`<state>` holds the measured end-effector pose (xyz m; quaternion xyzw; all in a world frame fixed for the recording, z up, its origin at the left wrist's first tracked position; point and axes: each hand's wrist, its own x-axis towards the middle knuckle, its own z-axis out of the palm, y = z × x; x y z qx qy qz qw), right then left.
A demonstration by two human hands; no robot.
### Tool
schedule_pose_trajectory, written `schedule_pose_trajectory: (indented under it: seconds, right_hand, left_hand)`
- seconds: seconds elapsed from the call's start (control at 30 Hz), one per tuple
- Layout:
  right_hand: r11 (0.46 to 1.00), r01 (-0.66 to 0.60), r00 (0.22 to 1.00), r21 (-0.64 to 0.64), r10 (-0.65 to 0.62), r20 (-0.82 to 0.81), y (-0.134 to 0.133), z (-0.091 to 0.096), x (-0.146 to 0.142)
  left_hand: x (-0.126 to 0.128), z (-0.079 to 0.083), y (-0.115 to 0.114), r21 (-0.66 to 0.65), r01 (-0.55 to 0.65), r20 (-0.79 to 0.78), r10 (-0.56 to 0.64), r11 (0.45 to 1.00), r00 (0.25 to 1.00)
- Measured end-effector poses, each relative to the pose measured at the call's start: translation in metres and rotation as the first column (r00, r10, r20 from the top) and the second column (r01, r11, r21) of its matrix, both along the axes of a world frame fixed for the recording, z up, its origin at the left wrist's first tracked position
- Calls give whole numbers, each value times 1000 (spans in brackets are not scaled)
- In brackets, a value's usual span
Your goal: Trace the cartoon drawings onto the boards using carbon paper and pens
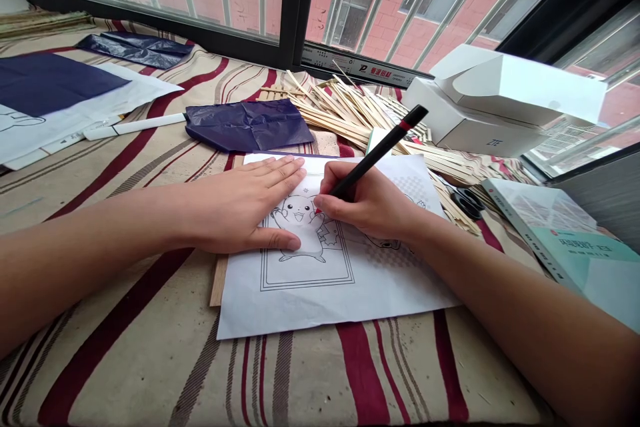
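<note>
A white sheet [300, 310] printed with a framed line drawing of a cartoon character [304, 237] lies in front of me. My left hand [260, 200] rests flat on its left part, fingers stretched out and thumb apart. In my right hand [360, 197] is a black pencil [380, 148] with a red band near its upper end. Its red tip meets the drawing beside the character's cheek. Beneath the sheet, a wooden board [218, 280] shows at the left edge, and a sliver of dark blue paper shows along the top.
A crumpled dark blue sheet [250, 125] lies behind the paper. Many thin wooden strips [345, 103] are heaped near the window. White boxes [500, 113] and a book [565, 233] stand at right. More dark blue sheets [55, 83] lie at left on the striped cloth [150, 347].
</note>
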<state>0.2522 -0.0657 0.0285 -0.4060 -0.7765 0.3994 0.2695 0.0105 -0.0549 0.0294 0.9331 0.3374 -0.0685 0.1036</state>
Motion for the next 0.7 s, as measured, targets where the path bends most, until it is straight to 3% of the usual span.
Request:
schedule_pose_trajectory:
  seconds: [0.27, 0.47, 0.7]
  right_hand:
    - [997, 80, 996, 4, -80, -34, -1, -2, -1]
    - [998, 61, 998, 28, -61, -21, -1, -2, -1]
    - [997, 57, 998, 51, -57, 4, -1, -3, 0]
  left_hand:
    - [-2, -2, 1, 16, 6, 10, -7, 1000, 1000]
    - [2, 1, -1, -1, -22, -48, 22, 1000, 999]
    - [-2, -2, 1, 20, -5, 5, 5, 1000, 1000]
